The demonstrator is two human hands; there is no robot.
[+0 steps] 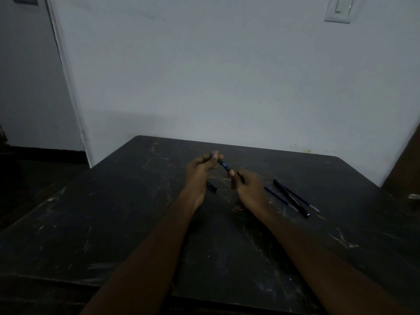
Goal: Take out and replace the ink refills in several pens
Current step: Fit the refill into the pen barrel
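Both hands hold one dark blue pen (223, 165) above the middle of the black table (113, 223). My left hand (200, 171) pinches its far end with the fingertips. My right hand (248, 187) grips its near end, and the part inside that hand is hidden. A small dark pen cap (211, 187) lies on the table just right of my left wrist. To the right of my right hand lie a black pen (292, 198), a thin blue refill (276, 196) and another thin refill (302, 200), side by side.
The table's far edge meets a white wall (227, 87). A brown wooden piece (406, 169) stands at the right edge. The table surface is scratched and worn, with a dark floor to the left.
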